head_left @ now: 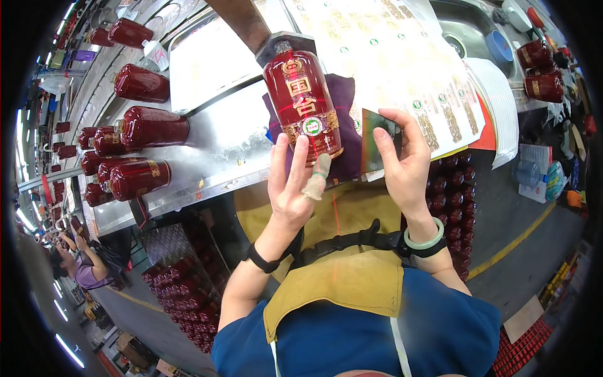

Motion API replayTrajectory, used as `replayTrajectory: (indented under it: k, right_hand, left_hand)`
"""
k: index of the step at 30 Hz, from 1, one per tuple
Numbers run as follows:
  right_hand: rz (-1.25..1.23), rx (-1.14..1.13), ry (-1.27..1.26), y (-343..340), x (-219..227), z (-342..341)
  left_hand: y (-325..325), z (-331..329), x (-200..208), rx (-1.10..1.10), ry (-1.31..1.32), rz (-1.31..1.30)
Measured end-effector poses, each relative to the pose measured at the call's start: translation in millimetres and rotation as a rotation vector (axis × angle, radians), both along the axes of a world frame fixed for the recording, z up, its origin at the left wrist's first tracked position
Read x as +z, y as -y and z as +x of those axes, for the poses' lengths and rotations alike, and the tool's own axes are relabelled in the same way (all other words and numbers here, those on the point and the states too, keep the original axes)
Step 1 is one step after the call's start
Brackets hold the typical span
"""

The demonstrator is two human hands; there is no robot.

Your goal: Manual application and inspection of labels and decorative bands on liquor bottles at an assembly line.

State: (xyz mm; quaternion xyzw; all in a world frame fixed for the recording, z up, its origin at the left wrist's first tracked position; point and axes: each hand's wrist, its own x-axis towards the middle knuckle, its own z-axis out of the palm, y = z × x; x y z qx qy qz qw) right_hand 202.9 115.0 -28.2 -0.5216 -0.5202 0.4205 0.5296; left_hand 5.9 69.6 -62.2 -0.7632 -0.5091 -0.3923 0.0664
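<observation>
A dark red glass bottle with gold decoration lies on a purple cloth, its neck against a dark metal holder. Near its base is a small round green-and-white label. My left hand touches the lower end of the bottle, fingers stretched out along it; one digit wears a knitted finger cover. To the right of the bottle, my right hand pinches a thin, dark, flat scraper-like piece between thumb and fingers. That piece is apart from the bottle.
Printed label sheets cover the bench to the right, with a metal sink beyond. Several red bottles lie on the left of the metal bench. Stacked bottles stand below the bench. Another person is at far left.
</observation>
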Motion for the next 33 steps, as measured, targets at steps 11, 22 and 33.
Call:
replayTrajectory:
  k: [11, 22, 33]
  right_hand:
    - [-0.035, -0.008, -0.009, 1, -7, 0]
    - [-0.030, 0.216, 0.153, 19, -1, -29]
    - [0.042, 0.176, 0.222, 22, 5, -26]
  left_hand:
    - [-4, 16, 7, 0.003, -0.403, -0.135]
    - [-18, 2, 18, 0.082, 0.279, -0.198]
    - [-11, -9, 12, 0.018, 0.331, -0.312]
